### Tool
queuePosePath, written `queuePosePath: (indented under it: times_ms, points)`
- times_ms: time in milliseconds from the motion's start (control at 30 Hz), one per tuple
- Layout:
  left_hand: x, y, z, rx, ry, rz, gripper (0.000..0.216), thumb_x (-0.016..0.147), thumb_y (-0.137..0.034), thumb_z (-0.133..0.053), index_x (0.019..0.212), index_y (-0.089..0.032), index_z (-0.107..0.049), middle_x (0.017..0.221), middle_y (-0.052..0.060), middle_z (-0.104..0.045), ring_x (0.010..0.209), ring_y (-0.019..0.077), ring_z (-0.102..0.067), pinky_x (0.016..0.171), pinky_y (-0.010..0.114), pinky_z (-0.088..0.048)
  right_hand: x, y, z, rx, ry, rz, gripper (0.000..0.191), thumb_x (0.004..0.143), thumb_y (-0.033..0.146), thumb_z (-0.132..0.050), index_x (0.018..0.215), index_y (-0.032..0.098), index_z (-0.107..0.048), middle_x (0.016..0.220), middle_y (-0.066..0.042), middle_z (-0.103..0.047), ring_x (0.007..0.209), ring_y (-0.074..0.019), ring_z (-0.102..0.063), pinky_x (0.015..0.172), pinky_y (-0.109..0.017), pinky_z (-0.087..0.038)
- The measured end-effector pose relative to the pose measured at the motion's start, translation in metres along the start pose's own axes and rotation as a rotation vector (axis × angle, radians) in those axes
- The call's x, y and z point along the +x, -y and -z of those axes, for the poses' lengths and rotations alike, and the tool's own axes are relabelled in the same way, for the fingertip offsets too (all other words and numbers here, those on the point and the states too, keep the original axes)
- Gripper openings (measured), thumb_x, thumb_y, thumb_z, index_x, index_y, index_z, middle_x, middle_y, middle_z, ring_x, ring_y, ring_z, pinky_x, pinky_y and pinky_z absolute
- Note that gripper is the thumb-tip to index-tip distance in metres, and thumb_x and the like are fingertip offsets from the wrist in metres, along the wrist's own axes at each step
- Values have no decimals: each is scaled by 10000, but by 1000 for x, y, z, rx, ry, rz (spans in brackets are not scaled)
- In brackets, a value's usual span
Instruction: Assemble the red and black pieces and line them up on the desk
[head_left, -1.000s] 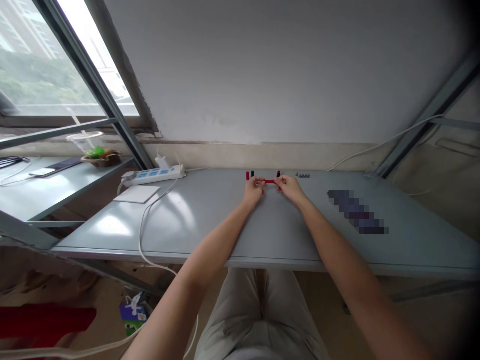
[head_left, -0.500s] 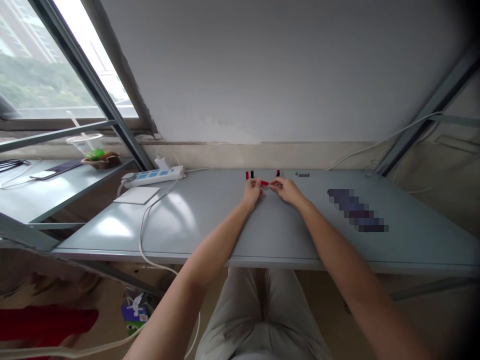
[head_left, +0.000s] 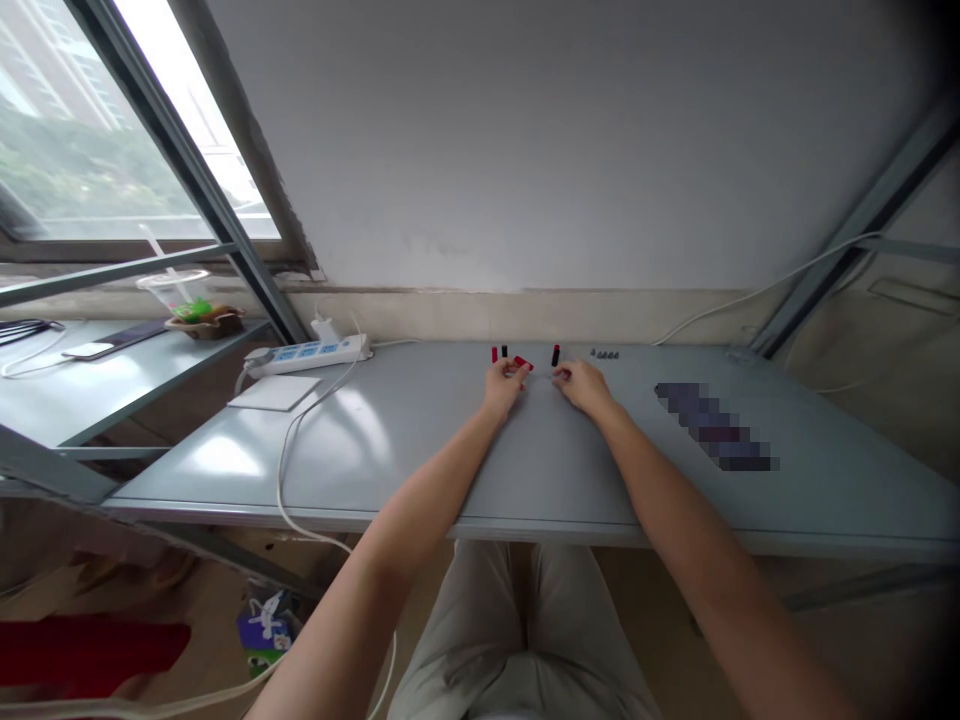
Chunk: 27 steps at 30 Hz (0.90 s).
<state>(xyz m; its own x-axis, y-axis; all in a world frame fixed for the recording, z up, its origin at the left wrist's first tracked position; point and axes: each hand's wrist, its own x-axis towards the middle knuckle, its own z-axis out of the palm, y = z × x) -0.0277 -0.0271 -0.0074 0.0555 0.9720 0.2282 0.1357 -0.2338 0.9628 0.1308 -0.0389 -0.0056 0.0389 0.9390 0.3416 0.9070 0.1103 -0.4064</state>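
Note:
My left hand [head_left: 504, 385] rests at the back of the grey table [head_left: 450, 450], its fingertips pinching a short red bar [head_left: 523, 363]. My right hand [head_left: 581, 387] lies a little to the right, apart from the bar, with fingers curled. A tiny red spot at its fingertips is too small to read. Just behind the hands stand small upright pieces: a red one [head_left: 494, 353], a black one [head_left: 504, 351] and a dark one with a red top [head_left: 555, 354]. A row of several small dark pieces [head_left: 604, 353] lies further right.
A white power strip [head_left: 307, 352] with a white cable lies at the back left, beside a white square pad [head_left: 274, 392]. A pixelated blurred strip [head_left: 712, 425] lies on the right of the table. A side shelf [head_left: 112, 380] holds a plastic cup and a phone.
My right hand has let go of the red bar and moved right, opening a gap between the hands. The bar has shifted left with my left hand.

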Motion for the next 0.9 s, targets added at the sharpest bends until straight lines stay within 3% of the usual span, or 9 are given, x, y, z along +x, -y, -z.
queuePosePath:
  times_ms: [133, 300, 700, 900]
  points:
    - [1, 3, -10, 342, 68, -156, 69, 710, -177, -582, 765, -139, -598, 760, 57, -627, 700, 124, -558, 692, 259, -437, 5, -13, -5, 71, -29, -204, 181, 727, 244, -577, 875, 173, -652, 827, -64, -651, 772, -162, -584, 698, -262, -422]
    - [8, 1, -27, 575, 143, -183, 74, 711, -200, -583, 760, -155, -616, 802, 88, -650, 745, 178, -579, 711, 299, -437, 13, -21, -8, 78, -71, -292, 172, 709, 257, -587, 831, 157, -655, 828, -92, -658, 785, -179, -600, 688, -264, -432]
    - [32, 6, -51, 656, 61, -94, 144, 750, -227, -497, 804, -156, -610, 790, 106, -640, 746, 213, -588, 679, 328, -433, 22, -18, -18, 53, -44, -331, 190, 714, 286, -572, 842, 172, -654, 850, -102, -661, 814, -194, -606, 700, -286, -436]
    - [40, 13, -58, 683, 70, -142, 171, 761, -222, -478, 832, -141, -609, 825, 118, -640, 784, 215, -590, 688, 321, -432, 23, -22, -21, 12, -60, -332, 204, 730, 284, -541, 854, 176, -661, 862, -104, -663, 819, -195, -607, 702, -276, -432]
